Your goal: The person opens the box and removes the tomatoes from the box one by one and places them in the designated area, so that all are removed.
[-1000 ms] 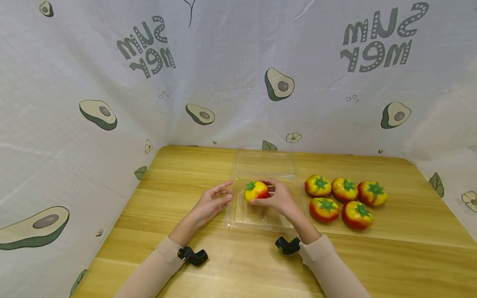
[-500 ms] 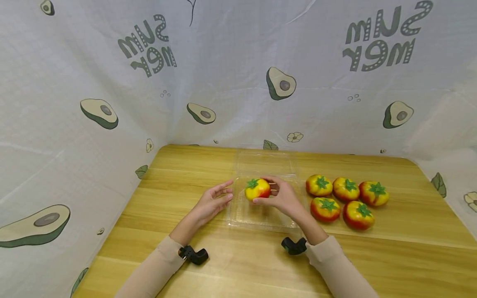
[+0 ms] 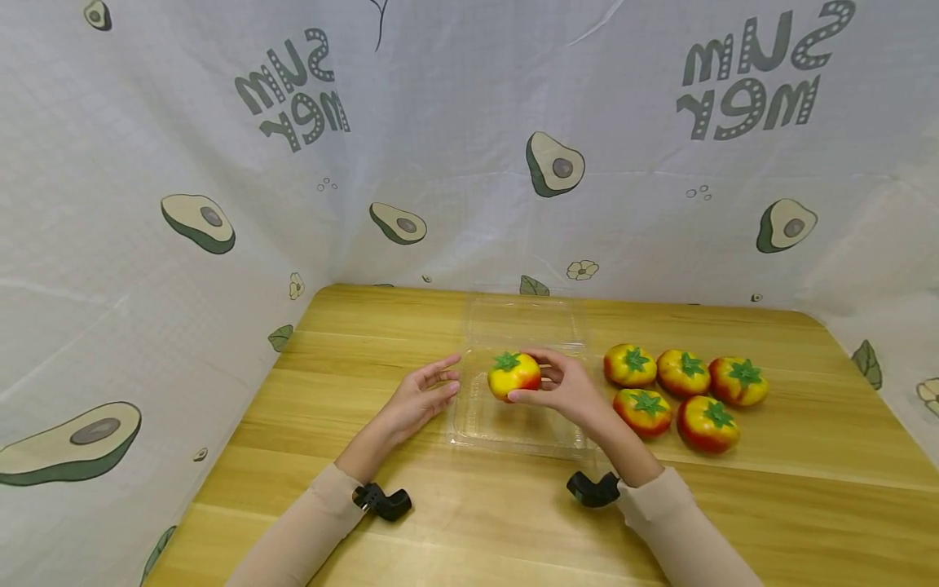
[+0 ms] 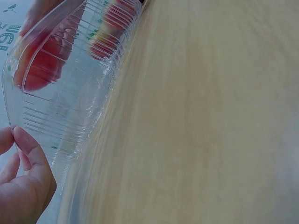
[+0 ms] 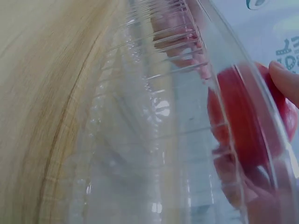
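Observation:
In the head view my right hand (image 3: 575, 395) grips a yellow-and-red persimmon (image 3: 513, 373) with a green leafy top, thumb in front and fingers behind. It is over the base of a clear plastic clamshell container (image 3: 477, 432), whose lid (image 3: 524, 318) lies folded back behind. On the container's left side is my left hand (image 3: 416, 402); the left wrist view shows its thumb and forefinger pinching the rim. Seen through the clear wall in the right wrist view, the persimmon (image 5: 238, 112) looks red underneath.
Several similar persimmons (image 3: 707, 424) stand in two rows on the wooden table (image 3: 469, 514), right of the container. A white cloth with avocado prints (image 3: 469, 163) hangs behind the table and along its sides. Black wrist devices (image 3: 381, 501) are on both forearms.
My right hand has moved slightly to the right with the persimmon, whose leafy top now faces more upward. The left hand has stayed at the container's left rim.

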A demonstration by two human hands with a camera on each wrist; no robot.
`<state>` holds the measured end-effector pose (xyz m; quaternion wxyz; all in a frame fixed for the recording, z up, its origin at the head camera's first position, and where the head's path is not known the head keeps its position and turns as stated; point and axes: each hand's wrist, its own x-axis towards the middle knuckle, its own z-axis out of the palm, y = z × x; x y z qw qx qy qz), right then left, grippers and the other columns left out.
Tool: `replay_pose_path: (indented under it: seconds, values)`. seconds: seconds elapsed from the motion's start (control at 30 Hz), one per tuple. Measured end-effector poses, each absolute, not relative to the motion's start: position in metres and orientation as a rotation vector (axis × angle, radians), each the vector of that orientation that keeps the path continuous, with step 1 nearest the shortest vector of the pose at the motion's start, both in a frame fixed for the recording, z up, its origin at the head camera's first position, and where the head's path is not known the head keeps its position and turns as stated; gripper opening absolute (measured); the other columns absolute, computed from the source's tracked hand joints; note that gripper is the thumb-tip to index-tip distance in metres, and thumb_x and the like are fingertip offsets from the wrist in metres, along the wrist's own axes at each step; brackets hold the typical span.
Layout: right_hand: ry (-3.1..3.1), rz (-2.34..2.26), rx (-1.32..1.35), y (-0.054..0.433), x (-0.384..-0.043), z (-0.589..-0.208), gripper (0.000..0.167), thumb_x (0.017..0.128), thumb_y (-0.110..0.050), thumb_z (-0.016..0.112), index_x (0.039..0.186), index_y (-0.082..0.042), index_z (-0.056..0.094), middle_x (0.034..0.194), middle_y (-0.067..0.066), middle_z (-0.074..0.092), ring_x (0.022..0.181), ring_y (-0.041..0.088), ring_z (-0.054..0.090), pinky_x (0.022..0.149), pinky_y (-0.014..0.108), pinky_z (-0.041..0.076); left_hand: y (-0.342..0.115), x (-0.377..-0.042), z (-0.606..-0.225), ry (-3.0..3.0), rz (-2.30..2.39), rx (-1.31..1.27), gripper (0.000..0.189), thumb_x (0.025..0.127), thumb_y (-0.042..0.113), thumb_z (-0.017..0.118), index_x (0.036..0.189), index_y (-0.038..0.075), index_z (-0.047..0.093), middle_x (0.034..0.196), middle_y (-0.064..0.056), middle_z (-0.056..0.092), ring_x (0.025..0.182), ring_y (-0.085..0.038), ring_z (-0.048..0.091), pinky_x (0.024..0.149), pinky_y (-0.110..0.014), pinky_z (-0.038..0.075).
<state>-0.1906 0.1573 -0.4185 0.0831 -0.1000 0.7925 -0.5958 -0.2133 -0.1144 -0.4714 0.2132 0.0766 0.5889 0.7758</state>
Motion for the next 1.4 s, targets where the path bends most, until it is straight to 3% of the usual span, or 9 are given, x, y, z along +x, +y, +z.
replay_pose_path:
  seconds: [0.5, 0.9, 1.2, 1.4]
  values:
    - [2.323, -1.849, -0.341, 0.175, -0.179, -0.421, 0.07, 0.081, -0.011, 0.084, 0.141, 0.003, 0.051, 0.139, 0.02, 0.053, 0.119, 0.033, 0.058, 0.097, 0.029, 0.051, -0.113, -0.214, -0.471, 1.608, 2.16, 0.185, 0.057, 0.099, -0.004, 0.056, 0.153, 0.004, 0.038, 0.132, -0.021, 0.044, 0.096, -0.012, 0.057, 0.083, -0.02, 0.053]
    - [2.351, -1.886, -0.385, 0.191, -0.168, -0.422, 0.068, 0.082, -0.008, 0.083, 0.141, 0.002, 0.051, 0.14, 0.021, 0.052, 0.118, 0.027, 0.06, 0.095, 0.025, 0.051, -0.113, -0.214, -0.472, 1.618, 2.153, 0.219, 0.058, 0.1, -0.003, 0.056, 0.153, 0.003, 0.036, 0.131, -0.02, 0.045, 0.096, -0.012, 0.056, 0.083, -0.019, 0.052]
    - [2.355, -1.881, -0.36, 0.203, -0.16, -0.421, 0.069, 0.083, -0.009, 0.082, 0.143, 0.003, 0.048, 0.143, 0.022, 0.049, 0.124, 0.035, 0.055, 0.097, 0.024, 0.048, -0.113, -0.214, -0.472, 1.618, 2.153, 0.218, 0.057, 0.1, -0.003, 0.056, 0.153, 0.002, 0.036, 0.131, -0.021, 0.044, 0.096, -0.011, 0.056, 0.083, -0.019, 0.052]
    - [2.392, -1.871, -0.351, 0.212, -0.157, -0.421, 0.07, 0.083, -0.009, 0.082, 0.143, 0.003, 0.048, 0.142, 0.022, 0.049, 0.121, 0.019, 0.058, 0.095, 0.021, 0.049, -0.112, -0.213, -0.471, 1.616, 2.154, 0.213, 0.057, 0.099, -0.004, 0.056, 0.153, 0.002, 0.037, 0.131, -0.021, 0.044, 0.096, -0.011, 0.056, 0.082, -0.019, 0.052]
